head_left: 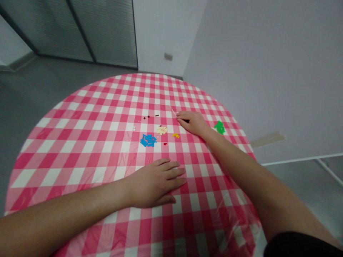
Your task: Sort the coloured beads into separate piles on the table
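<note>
My left hand (pixel 157 184) lies palm down on the checked tablecloth (pixel 107 142), fingers spread, holding nothing. Farther off, my right hand (pixel 194 122) rests on the cloth with its fingers bent and drawn together. At its fingertips is a thin, pale, see-through strip (pixel 173 111); its kind is too small to tell. Between the hands lie small toy-brick-like pieces: a blue pile (pixel 148 140), a cream pile (pixel 162 130), some yellow pieces (pixel 176 135) and a red piece (pixel 165 144). Green pieces (pixel 220 127) sit right of my right wrist.
Small dark pieces (pixel 148 116) and white pieces (pixel 134 129) lie beyond the blue pile. The round table stands near a white wall (pixel 268 71) on the right. A glass partition with blinds (pixel 107 32) is at the back left.
</note>
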A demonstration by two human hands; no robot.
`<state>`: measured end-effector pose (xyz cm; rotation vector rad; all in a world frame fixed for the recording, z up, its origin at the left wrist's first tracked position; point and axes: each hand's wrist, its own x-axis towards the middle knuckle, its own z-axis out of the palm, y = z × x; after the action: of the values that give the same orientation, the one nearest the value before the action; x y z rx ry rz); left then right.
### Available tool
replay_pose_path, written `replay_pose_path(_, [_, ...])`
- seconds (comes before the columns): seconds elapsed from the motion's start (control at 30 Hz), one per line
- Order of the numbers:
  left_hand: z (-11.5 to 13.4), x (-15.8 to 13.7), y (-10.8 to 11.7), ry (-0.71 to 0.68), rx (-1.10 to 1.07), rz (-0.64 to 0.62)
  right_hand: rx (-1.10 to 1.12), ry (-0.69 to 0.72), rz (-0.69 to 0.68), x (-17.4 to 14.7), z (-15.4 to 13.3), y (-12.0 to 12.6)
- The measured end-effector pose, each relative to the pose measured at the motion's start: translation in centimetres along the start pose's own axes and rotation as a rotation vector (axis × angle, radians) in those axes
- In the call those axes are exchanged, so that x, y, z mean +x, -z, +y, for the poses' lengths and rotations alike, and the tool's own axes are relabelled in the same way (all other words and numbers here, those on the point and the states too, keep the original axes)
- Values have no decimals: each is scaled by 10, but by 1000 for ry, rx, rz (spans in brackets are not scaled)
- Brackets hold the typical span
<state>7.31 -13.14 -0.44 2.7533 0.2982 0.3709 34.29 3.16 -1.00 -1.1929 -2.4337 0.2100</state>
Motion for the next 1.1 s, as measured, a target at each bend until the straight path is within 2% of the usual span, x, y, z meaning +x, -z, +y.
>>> replay_pose_path(0.33, [-1,-2,-1,-5,-21,18,-47,-106,125,-34,19,13])
replay_pose_path(0.67, [-1,-1,-2,-5,-26,25,-71,-184,147,-53,27,25])
replay_pose_path(0.87, [-1,-1,-1,-10,-26,36,-38,-137,148,-22,3,29])
replay_pose_path(1.1, [0,0,0,-4,-23,10,121,51,-139,40,-52,1])
